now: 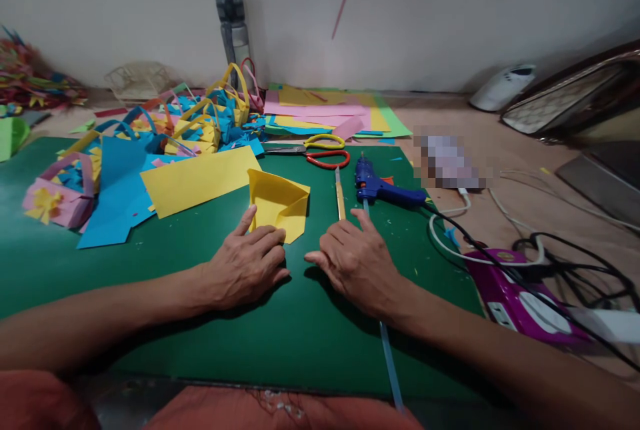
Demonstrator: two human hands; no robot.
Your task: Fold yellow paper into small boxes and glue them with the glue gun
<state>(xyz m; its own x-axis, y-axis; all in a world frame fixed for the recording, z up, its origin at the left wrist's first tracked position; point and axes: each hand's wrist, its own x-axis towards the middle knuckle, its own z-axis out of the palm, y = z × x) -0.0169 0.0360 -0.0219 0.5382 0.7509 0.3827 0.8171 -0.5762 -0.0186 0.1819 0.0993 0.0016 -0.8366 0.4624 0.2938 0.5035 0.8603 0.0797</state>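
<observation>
A piece of folded yellow paper (284, 207) stands partly raised on the green mat (280, 350). My left hand (253, 260) is at its lower left, thumb against the left side and curled fingers over the near edge. To the right, my right hand (357, 260) hovers low over the mat, fingers bent down and thumb apart, with nothing visible in it. Just beyond its knuckles lies a craft knife (340, 193), whose near end is hidden by the hand. A long clear glue stick (390, 367) runs beneath this hand from the blue glue gun (387, 189).
Scissors (325, 152) with yellow and red handles lie beyond the folded paper. Blue paper (117, 193), a yellow sheet (203, 182) and several small paper baskets (65, 193) are on the left. At right are a purple power strip (520, 297), tangled cables and a phone (450, 160).
</observation>
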